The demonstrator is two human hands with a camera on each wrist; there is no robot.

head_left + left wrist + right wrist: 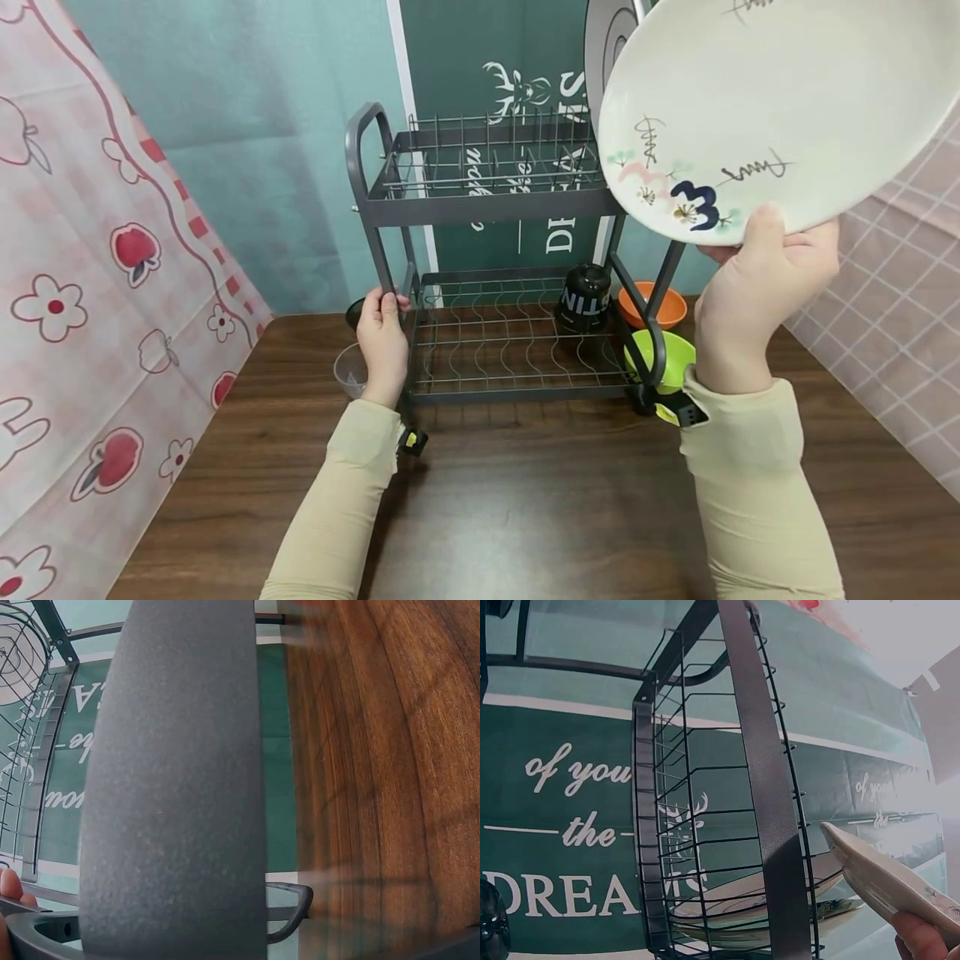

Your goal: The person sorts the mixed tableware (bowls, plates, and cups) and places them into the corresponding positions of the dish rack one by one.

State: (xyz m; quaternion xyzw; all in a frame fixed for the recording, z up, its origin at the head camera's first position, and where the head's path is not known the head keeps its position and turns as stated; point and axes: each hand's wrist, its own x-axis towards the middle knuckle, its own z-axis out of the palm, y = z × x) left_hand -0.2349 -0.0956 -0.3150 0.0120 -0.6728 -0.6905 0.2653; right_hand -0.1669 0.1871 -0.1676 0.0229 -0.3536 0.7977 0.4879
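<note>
My right hand [753, 292] holds a large white oval plate [757, 100] by its lower edge, thumb on the face. Floral drawings and dark script decorate the plate, which is raised in front of the right end of a grey two-tier dish rack [491, 210]. In the right wrist view the plate's edge [889, 881] is beside the upper tier, where several plates [739, 900] stand at that end. At the rack's left side my left hand [384, 346] grips the upright post, with the thumb at the front.
An upside-down black cup [585, 300] sits on the lower tier's right. Beyond the rack's right side are an orange bowl [675, 310] and a lime-green bowl [678, 358]. A clear cup [348, 367] stands near my left hand. Patterned cloths hang around the wooden table [510, 500].
</note>
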